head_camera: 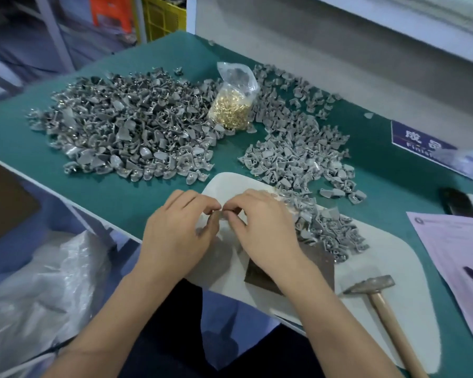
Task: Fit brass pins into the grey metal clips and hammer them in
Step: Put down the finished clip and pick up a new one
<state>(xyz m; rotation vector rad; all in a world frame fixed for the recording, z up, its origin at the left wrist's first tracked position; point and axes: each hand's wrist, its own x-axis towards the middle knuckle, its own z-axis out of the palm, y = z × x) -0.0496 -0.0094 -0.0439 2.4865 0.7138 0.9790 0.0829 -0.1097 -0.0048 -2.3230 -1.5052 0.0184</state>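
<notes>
My left hand (pixel 176 236) and my right hand (pixel 262 230) meet fingertip to fingertip over the white board (pixel 380 271), pinching a small grey clip (pixel 221 215) between them; the fingers hide most of it, and no pin can be made out. A clear bag of brass pins (pixel 231 110) stands at the back between two heaps of grey clips: a large heap (pixel 126 132) on the left and a looser one (pixel 298 154) on the right. More clips (pixel 328 233) lie on the board by my right hand. A dark metal plate (pixel 265 274) lies under my right wrist.
A wooden-handled hammer (pixel 377 293) lies at the board's right edge. Pink papers with a pen (pixel 453 257) and a dark object (pixel 456 203) sit at the right. A blue label (pixel 418 140) is stuck on the green table. A plastic bag (pixel 38 290) hangs below the table's left edge.
</notes>
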